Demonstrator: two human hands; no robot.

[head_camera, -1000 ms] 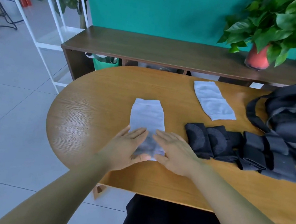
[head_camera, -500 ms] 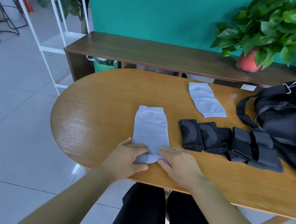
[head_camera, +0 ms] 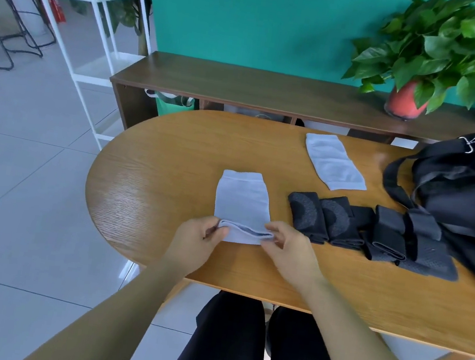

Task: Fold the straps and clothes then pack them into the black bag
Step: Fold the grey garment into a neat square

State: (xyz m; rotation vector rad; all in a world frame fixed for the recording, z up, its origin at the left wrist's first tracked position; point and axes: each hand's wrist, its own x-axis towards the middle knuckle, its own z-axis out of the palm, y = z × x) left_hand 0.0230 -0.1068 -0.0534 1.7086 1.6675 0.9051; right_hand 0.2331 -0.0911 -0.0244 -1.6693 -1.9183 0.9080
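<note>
A light grey cloth sleeve [head_camera: 242,200] lies on the wooden table [head_camera: 173,153] in front of me. Its near end is turned up into a fold. My left hand [head_camera: 196,242] pinches the fold's left corner and my right hand [head_camera: 290,251] pinches its right corner. A second grey sleeve [head_camera: 335,162] lies flat farther back to the right. A row of folded black straps [head_camera: 374,232] sits right of my hands. The black bag [head_camera: 465,206] stands open at the table's right end, with pale lining showing.
A dark wooden bench [head_camera: 272,89] runs behind the table under the teal wall, with potted plants [head_camera: 428,54] on its right end. A white metal rack [head_camera: 90,24] stands on the tiled floor at the left. My legs are under the table's near edge.
My hands went from lying flat on the grey sleeve's near end to pinching its corners and lifting that end into a fold. The view has shifted slightly.
</note>
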